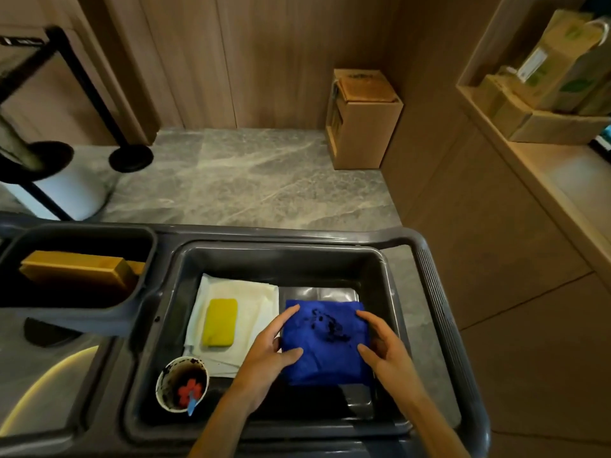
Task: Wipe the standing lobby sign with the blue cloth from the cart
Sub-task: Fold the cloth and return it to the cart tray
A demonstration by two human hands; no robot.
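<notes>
A folded blue cloth (330, 361) with a dark smudge on top lies in the right half of the grey cart's tray (281, 249). My left hand (267, 352) clasps its left edge, thumb on top. From the other side, my right hand (385, 352) clasps its right edge in the same way. The standing sign (20, 57), black-framed and blurred, is at the far upper left on a slanted black post with a round base (130, 157), well apart from both hands.
Left of the cloth, a yellow sponge (220, 322) rests on a white cloth (244, 292). A dirty paper cup (182, 383) stands at the tray's front left. A wooden box (79, 269) sits in the cart's left bin. A cardboard box (362, 123) stands by the wall.
</notes>
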